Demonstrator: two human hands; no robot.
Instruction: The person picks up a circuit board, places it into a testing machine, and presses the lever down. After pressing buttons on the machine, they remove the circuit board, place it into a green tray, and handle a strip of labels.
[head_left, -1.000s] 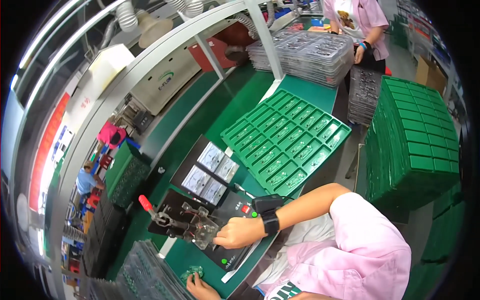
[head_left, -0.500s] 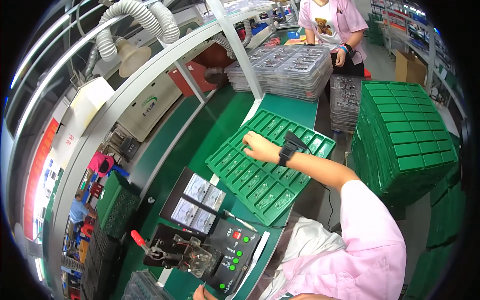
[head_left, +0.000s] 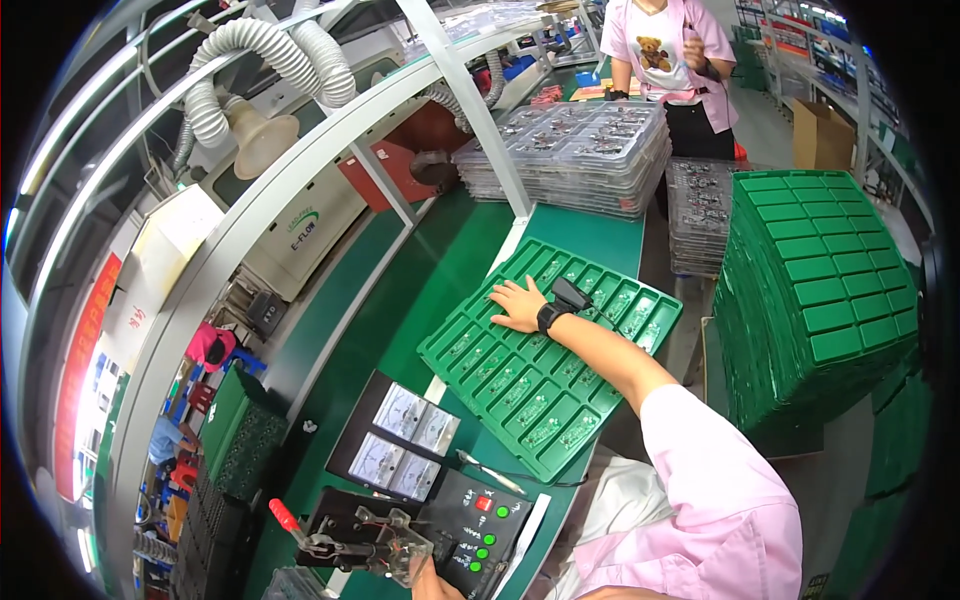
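My right hand [head_left: 519, 305], with a black wristband and a small black device at the wrist, lies palm down with fingers spread over the green tray [head_left: 497, 440]. Small circuit boards sit in the tray's many pockets; the hand covers a few pockets near the far left edge. My left hand [head_left: 428, 582] reaches up from the lower edge to the clear block [head_left: 405, 553] of a clamp fixture. Its fingers are mostly hidden there, and whatever they hold does not show. The fixture's red-handled toggle clamp [head_left: 284, 516] stands raised at its left.
Beside the fixture are a black control box [head_left: 470, 520] with green buttons and a panel of analog meters [head_left: 400, 440]. A white pen-like tool [head_left: 495, 475] lies near the tray. Stacked clear trays [head_left: 570, 150] stand behind, stacked green trays [head_left: 820, 290] at right. A co-worker [head_left: 665, 60] stands beyond.
My right hand has gone from bent fingers to spread fingers on the tray. My left hand has moved up from below the control box to the fixture's clear block. The view has shifted slightly.
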